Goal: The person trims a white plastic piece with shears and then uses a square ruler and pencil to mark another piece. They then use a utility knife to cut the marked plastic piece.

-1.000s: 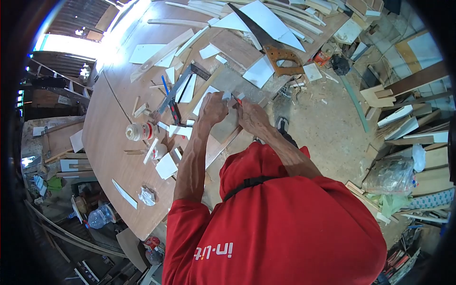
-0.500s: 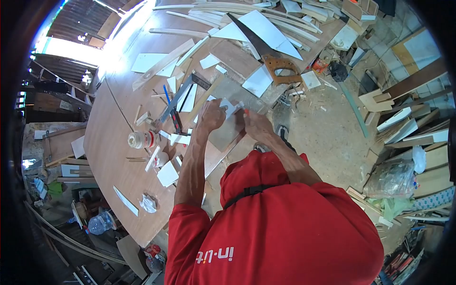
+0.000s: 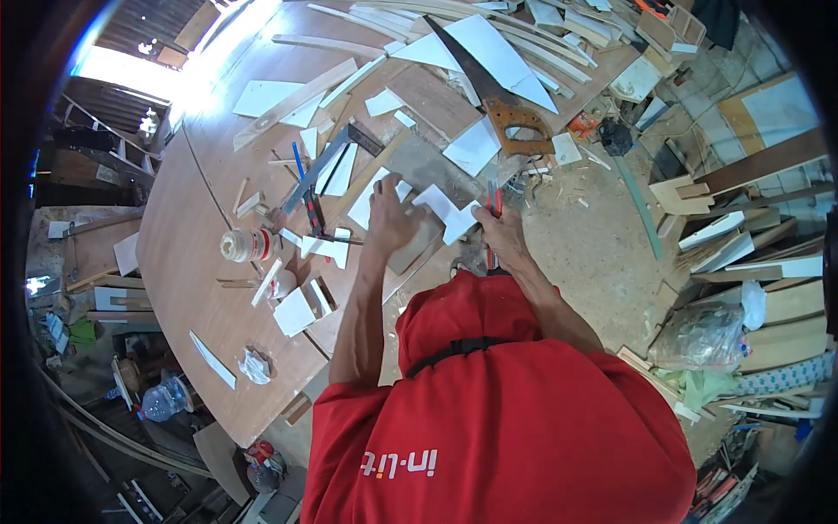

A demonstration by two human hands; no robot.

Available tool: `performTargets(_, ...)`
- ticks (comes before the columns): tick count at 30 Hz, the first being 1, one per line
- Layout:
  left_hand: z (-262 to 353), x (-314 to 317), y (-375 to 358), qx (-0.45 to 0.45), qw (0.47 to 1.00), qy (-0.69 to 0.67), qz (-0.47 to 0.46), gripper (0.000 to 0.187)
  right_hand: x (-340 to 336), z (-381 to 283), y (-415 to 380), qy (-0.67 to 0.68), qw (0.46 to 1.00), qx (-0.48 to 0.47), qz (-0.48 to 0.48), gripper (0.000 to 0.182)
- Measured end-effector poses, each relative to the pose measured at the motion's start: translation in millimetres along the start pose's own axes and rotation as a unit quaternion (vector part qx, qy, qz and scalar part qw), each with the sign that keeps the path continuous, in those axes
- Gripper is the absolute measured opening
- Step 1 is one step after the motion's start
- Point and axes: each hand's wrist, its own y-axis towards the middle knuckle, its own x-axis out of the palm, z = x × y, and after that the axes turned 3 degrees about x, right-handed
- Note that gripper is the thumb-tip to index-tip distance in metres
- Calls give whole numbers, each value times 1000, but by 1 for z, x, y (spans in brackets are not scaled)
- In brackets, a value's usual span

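My right hand (image 3: 506,237) pinches the right end of a white piece with notched edges (image 3: 447,212). The same hand also holds a slim red tool (image 3: 496,203), whose type I cannot make out. My left hand (image 3: 393,217) is just left of the piece, its fingers apart over the table edge area, beside another white offcut (image 3: 363,206). Under and between the hands lies a grey board (image 3: 425,166). To the left are a metal square (image 3: 325,168) and a red and black tool (image 3: 312,212).
A handsaw (image 3: 517,127) lies beyond my right hand on the wooden table (image 3: 188,262). A jar (image 3: 244,245), white offcuts (image 3: 295,313) and crumpled paper (image 3: 255,366) are at the left. Long strips (image 3: 327,52) lie at the back; scrap wood (image 3: 742,236) is stacked at the right.
My hands have moved apart, with my right hand lower and farther right. The white notched piece and the red tool now show clearly. My left hand's fingers have spread, and the view has shifted slightly.
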Motion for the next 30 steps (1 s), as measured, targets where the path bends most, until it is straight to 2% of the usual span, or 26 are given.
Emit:
performTargets(2, 44, -10, -29, 2, 999, -31, -35, 66, 0, 7, -1, 38, 999, 26, 26, 21)
performTargets(4, 66, 4, -51, 52, 991, 111, -50, 60, 2, 12, 2, -78, 996, -13, 44, 27)
performTargets(8, 73, 17, -54, 35, 988, 118, -89, 57, 2, -2, -8, -179, 981, -41, 69, 33)
performTargets(10, 73, 18, -54, 28, 983, 136, -116, 50, 7, -2, -6, -271, 955, -55, 110, 36)
performTargets(14, 73, 26, -48, 59, 977, 168, -114, 38, 8, -8, -9, -247, 962, -51, 102, 41)
performTargets(16, 65, 26, -41, 84, 979, 172, -71, 27, 3, -10, -9, -125, 992, 20, 16, 38)
performTargets(17, 62, 25, -40, 88, 983, 152, -50, 23, 1, -11, -10, -123, 992, 23, 16, 38)
performTargets(18, 65, 16, -35, 88, 983, 153, -54, 23, -2, -11, -11, -46, 997, 60, 5, 37)
performTargets(19, 68, 8, -27, 30, 989, 116, -84, 21, -5, -10, -12, 31, 995, 97, -4, 36)
performTargets(20, 67, 4, -19, -26, 990, 78, -115, 20, -10, 1, -8, 34, 994, 100, -1, 36)
performTargets(21, 55, 6, -13, 2, 994, 72, -79, 20, -14, 21, 1, -86, 996, 7, -30, 37)
performTargets(22, 47, 3, -5, 4, 994, 72, -84, 20, -16, 34, 6, -205, 973, -86, -60, 38)
performTargets(23, 39, 0, 4, 27, 996, 50, -72, 21, -15, 47, 10, -202, 974, -82, -57, 38)
performTargets(25, 32, -7, 13, 53, 996, 31, -67, 22, -4, 47, 9, -202, 952, -225, -44, 44)
performTargets(26, 31, -10, 17, 41, 996, 21, -74, 22, -1, 45, 11, -198, 954, -222, -38, 44)
performTargets(27, 31, -10, 19, 28, 996, 11, -80, 22, 3, 24, 7, -167, 979, -80, -82, 43)
performTargets(28, 33, -10, 20, 32, 996, 13, -86, 22, 5, 12, 5, -131, 981, 63, -125, 43)
performTargets(29, 34, -11, 20, 33, 995, 25, -87, 23, 7, 12, 5, -125, 983, 64, -122, 43)
performTargets(30, 36, -12, 20, 34, 995, 36, -88, 25, 7, 13, 5, -160, 981, -8, -113, 42)
